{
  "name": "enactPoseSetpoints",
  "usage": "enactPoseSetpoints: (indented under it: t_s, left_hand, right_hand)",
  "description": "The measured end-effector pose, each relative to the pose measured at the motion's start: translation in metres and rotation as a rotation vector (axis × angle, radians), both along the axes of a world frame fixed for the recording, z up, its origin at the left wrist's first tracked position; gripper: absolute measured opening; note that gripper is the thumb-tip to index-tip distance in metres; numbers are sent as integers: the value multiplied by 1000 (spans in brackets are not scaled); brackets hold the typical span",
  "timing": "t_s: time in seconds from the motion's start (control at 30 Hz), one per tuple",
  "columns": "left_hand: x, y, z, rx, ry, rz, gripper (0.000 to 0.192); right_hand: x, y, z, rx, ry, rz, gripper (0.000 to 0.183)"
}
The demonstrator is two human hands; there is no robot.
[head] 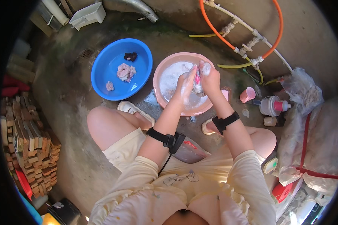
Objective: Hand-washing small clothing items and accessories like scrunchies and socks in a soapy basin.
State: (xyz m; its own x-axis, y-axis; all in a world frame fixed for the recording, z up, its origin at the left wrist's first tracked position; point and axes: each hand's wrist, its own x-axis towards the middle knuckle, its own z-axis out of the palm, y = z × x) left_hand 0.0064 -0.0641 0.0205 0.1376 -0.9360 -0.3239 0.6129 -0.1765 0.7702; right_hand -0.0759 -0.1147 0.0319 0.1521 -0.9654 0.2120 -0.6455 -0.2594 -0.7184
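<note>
Both my hands are over a pink plastic basin (157, 81) of foamy water. A small wet cloth item (197, 79), greyish with a bright pink patch, is squeezed between my left hand (186, 83) and my right hand (210, 78). Suds (171, 77) cover much of the water and cling to my fingers. Left of it stands a blue plastic basin (107, 64). Inside lie a pale pink crumpled fabric piece (124, 71), a dark fabric piece (130, 56) and a small pink scrap (109, 86).
On the right are a pink cup (247, 95), a lidded white bucket (269, 106) and a bottle (281, 106). White pipes with valves (255, 33) and an orange hose (280, 28) run along the wall. Stacked bricks (31, 152) stand left; a white plastic tub (88, 15) sits at the back.
</note>
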Motion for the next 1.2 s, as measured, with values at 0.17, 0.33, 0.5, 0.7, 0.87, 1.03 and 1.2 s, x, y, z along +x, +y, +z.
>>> enactPoseSetpoints:
  t_s: [0.17, 0.33, 0.5, 0.7, 0.87, 1.03, 1.2]
  left_hand:
    - [13, 0, -4, -17, -170, -15, 36]
    - [17, -7, -12, -107, -35, 177, 24]
    - [25, -7, -18, -43, 120, 263, 21]
    - [21, -3, -29, 44, 241, 200, 22]
    - [10, 1, -36, 47, -84, 119, 25]
    - [11, 7, -31, 33, 370, 73, 25]
    - [7, 3, -40, 47, 292, 119, 30]
  right_hand:
    - [2, 4, 2, -43, -6, 174, 29]
    - [1, 7, -18, 80, -137, 131, 30]
    - [9, 28, -33, 240, -478, 106, 27]
    - [30, 51, 5, -628, 112, 513, 17]
    - [27, 5, -13, -314, 270, 184, 17]
    - [29, 27, -22, -475, 141, 270, 21]
    - [30, 24, -16, -334, 150, 144, 17]
